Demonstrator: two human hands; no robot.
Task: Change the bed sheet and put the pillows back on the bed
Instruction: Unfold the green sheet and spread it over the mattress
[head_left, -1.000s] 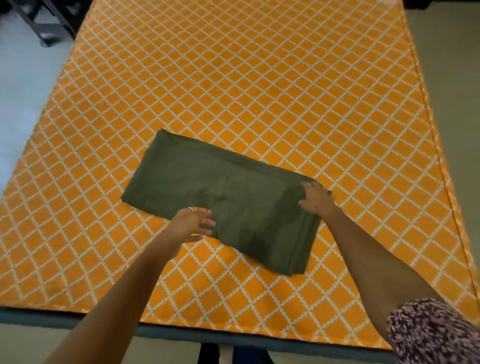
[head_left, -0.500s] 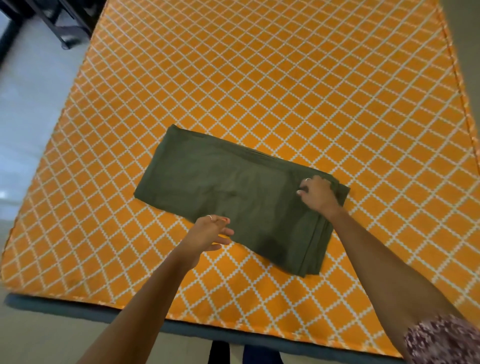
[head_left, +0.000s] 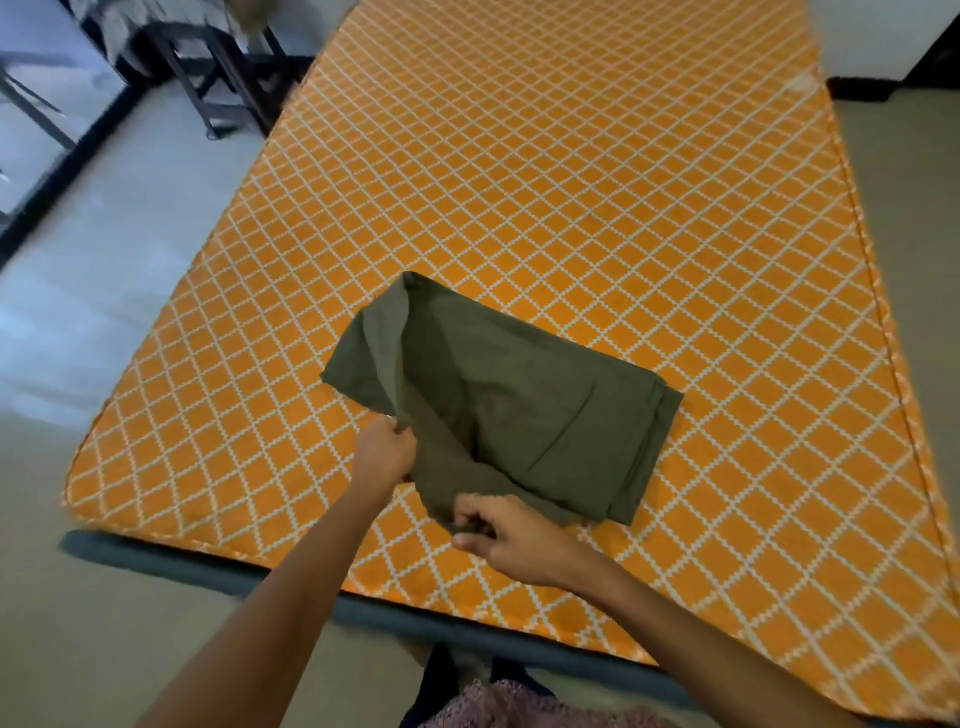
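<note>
A folded olive-green bed sheet lies on the near half of the orange mattress with its white diamond pattern. My left hand grips the sheet's top layer along its near left edge. My right hand pinches the same layer at the near corner, lifted slightly off the mattress. The top layer is peeled back on the left, so a lighter underlayer shows. No pillows are in view.
The mattress rests on a dark blue-grey base whose edge runs along the near side. Pale floor lies to the left and right. Dark furniture legs stand at the far left by a glass door.
My right hand left the sheet's far right corner and came to the near corner. My left hand closed on the near left edge. The top layer has begun lifting open.
</note>
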